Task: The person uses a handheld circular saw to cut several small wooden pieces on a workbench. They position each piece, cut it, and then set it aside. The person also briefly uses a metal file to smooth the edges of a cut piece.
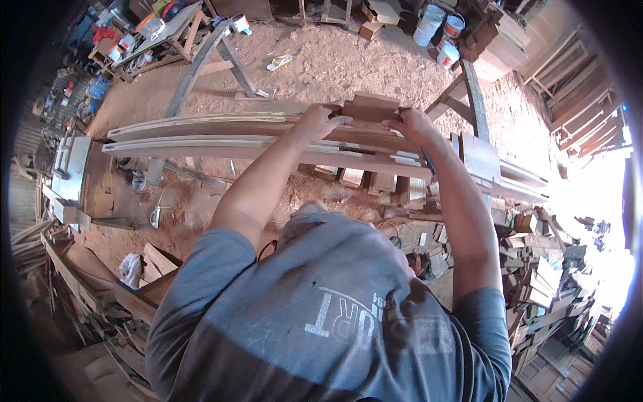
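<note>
A short brown wooden board (372, 107) is held up at its two ends, over the long planks. My left hand (324, 122) closes on its left end, with the thumb along the near side. At the opposite end my right hand (411, 126) grips it, thumb pointing inward. Beneath the hands, a long grooved plank (248, 127) runs from left to right. A second pale long plank (234, 149) lies nearer my body, parallel to the first. The fingertips behind the short board are partly hidden.
Wooden trestles (231, 57) stand beyond the planks. Wood blocks (382, 182) lie below them. Several paint buckets (429, 25) stand at the far right, and a flip-flop (279, 62) lies on the sawdust-covered floor (328, 63). Piled offcuts (542, 281) fill the near right.
</note>
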Tool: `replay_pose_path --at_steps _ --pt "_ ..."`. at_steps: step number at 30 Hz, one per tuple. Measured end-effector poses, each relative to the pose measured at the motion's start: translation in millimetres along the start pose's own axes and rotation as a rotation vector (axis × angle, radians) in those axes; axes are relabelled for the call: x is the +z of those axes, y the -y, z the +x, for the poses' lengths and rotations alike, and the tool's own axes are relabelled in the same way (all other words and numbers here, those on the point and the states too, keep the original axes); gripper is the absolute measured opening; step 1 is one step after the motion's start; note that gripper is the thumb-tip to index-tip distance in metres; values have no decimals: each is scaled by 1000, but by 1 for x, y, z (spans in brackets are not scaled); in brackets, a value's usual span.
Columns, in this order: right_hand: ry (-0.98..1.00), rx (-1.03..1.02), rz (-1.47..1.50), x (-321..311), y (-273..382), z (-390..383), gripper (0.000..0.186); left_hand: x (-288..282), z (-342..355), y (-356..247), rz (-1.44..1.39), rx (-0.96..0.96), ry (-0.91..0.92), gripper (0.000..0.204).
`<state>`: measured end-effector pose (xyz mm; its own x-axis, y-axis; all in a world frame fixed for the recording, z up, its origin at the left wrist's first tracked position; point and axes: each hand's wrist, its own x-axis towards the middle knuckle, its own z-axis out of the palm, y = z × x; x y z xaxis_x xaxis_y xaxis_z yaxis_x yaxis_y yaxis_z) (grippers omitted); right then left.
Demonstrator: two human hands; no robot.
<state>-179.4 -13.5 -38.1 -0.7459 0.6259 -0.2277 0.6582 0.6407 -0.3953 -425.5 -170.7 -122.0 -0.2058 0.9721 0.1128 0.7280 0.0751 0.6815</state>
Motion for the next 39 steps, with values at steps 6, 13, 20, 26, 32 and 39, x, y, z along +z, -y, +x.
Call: replay_pose_path --at_steps 6,13,20,26,32,39 --pt "29 -99 -47 -5 4 6 50 10 5 22 13 15 -9 52" --pt "-39 12 -9 6 10 -4 55 -4 -5 6 -89 -48 64 50" --pt "-102 -31 100 28 -20 4 60 -10 3 -3 -31 36 37 54" --pt "218 -24 -78 -4 -12 30 68 9 4 27 -23 119 -107 53" --pt "-383 -450 345 -77 116 28 67 14 1 25 -58 121 -104 49" --pt "-67 -304 106 -25 92 85 96 12 10 27 -39 120 -85 47"
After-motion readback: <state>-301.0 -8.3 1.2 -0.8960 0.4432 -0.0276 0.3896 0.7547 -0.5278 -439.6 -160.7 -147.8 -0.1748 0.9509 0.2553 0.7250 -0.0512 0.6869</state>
